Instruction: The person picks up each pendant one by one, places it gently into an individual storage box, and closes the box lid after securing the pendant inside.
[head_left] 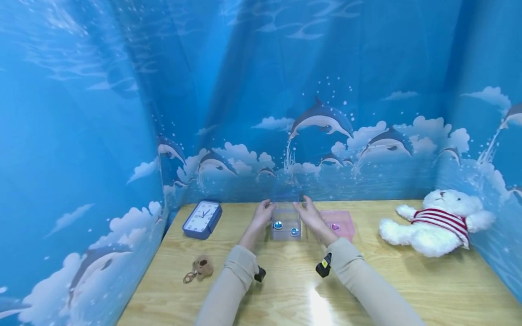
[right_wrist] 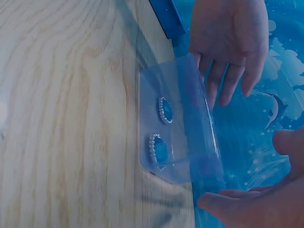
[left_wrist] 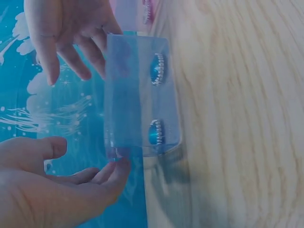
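A clear bluish plastic box (head_left: 287, 235) stands on the table near its back edge. Inside lie two blue gem ornaments (right_wrist: 161, 151) edged with small clear beads. My left hand (head_left: 263, 214) is at the box's left side, its fingertips right at the wall in the left wrist view. On the opposite side is my right hand (head_left: 310, 215), palm facing the box, thumb raised away from it. In both wrist views the fingers (left_wrist: 92, 178) of each hand are extended, not curled round the box.
Right of the box lies a pink box (head_left: 344, 222) holding a pink gem ornament. A blue clock (head_left: 202, 219) and a brown plush keychain (head_left: 203, 266) are on the left. A white teddy bear (head_left: 434, 233) lies at the right. A dolphin-printed curtain (head_left: 244, 113) hangs behind the table.
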Tool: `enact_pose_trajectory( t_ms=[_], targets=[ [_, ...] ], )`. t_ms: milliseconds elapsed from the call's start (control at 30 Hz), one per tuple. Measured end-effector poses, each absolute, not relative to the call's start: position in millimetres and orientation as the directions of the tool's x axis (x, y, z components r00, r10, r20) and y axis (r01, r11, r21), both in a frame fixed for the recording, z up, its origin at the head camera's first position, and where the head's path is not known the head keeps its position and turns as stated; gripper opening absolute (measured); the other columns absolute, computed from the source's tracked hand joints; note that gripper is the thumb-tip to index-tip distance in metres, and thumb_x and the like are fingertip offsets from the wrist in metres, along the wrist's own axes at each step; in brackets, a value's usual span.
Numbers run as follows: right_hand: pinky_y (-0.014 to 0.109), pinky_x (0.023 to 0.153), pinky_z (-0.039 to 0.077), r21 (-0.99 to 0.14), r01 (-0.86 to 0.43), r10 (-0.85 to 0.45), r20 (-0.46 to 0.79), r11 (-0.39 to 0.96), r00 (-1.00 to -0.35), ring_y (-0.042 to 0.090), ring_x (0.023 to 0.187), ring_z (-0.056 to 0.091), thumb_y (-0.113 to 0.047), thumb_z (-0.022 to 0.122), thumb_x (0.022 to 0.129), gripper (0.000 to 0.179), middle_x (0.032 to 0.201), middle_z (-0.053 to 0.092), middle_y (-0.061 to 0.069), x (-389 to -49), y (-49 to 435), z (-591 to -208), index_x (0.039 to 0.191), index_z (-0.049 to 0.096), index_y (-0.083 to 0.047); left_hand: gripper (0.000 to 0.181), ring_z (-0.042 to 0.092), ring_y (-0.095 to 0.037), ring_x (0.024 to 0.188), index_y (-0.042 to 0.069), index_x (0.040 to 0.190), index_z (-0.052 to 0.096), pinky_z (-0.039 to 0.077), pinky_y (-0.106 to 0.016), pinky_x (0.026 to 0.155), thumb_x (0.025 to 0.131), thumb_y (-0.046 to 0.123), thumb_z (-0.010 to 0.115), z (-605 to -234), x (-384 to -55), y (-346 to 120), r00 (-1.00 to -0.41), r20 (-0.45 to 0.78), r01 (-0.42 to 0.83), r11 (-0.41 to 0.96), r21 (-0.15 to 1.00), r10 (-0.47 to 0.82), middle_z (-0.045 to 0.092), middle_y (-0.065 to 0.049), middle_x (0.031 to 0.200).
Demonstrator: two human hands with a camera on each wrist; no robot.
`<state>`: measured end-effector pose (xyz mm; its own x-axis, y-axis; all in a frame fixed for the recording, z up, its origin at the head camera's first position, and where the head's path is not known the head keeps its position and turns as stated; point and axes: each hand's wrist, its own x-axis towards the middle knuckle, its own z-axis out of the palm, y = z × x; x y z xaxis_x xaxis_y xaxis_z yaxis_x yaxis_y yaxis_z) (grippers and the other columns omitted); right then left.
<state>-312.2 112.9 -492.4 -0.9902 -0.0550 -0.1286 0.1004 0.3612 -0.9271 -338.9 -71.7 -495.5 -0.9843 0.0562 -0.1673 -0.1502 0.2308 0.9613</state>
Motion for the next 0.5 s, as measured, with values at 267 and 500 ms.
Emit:
enact_pose_trajectory(
  t_ms=[267,500],
  targets=[
    [0.064,0.129,0.03,-0.942,0.083,-0.04,-0.102,0.326,-0.994,0.05,0.154,0.035,-0.048,0.046,0.111,0.081,0.167,0.032,0.031,-311.4,110.8,-490.9,0.168,0.01,-0.003,0.059,0.051,-0.043,0.143,-0.004,0.157,0.039,0.049,-0.053,0.119,0.107,0.021,0.056,-491.6,-339.1,-69.5,-0.991,-0.131,-0.121,0.229,0.966,0.029,0.052,-0.029,0.154],
    [0.062,0.127,0.034,-0.943,0.08,0.015,-0.079,0.322,-0.997,0.048,0.152,0.039,-0.048,0.055,0.107,0.088,0.164,0.038,0.029,-310.5,109.9,-490.0,0.168,0.01,-0.004,0.064,0.051,-0.045,0.144,-0.001,0.159,0.038,0.046,-0.055,0.122,0.104,0.023,0.062,-490.9,-335.6,-67.9,-0.993,-0.114,-0.109,0.221,0.969,0.009,0.052,-0.028,0.154]
  ],
)
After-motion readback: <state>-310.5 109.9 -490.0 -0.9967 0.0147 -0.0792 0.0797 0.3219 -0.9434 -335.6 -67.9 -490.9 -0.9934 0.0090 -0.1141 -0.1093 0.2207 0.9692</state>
